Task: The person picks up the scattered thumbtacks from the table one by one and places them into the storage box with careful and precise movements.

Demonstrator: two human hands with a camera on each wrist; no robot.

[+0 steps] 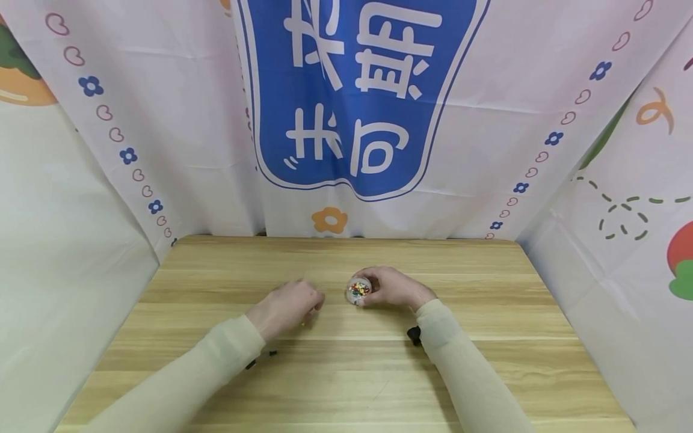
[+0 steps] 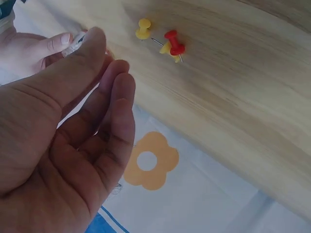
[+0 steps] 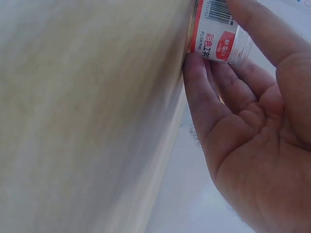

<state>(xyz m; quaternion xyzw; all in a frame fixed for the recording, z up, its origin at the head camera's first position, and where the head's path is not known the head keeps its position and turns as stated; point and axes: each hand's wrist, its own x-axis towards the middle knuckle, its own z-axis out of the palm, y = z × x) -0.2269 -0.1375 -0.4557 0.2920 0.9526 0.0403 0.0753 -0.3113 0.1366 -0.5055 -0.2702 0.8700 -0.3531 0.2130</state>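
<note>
My right hand (image 1: pixel 394 287) grips a small clear jar of push pins (image 1: pixel 358 290) from its right side, fingers and thumb round the wall. Colourful pins show through the jar's round top in the head view. In the right wrist view, its label (image 3: pixel 218 29) has a barcode and red panel. To the left of the jar, my left hand (image 1: pixel 289 305) is over the table with fingers bent and thumb near the fingertips; I cannot tell whether they pinch anything. A yellow push pin (image 2: pixel 143 29) and a red push pin (image 2: pixel 175 42), overlapping another yellow one, lie beyond those fingers.
Two small dark pieces, one a short black bit (image 1: pixel 273 353), lie beside the left forearm on the wooden table (image 1: pixel 346 385). A black object (image 1: pixel 414 335) sits next to the right cuff. Printed white cloth (image 1: pixel 206 150) hangs behind the table's far edge.
</note>
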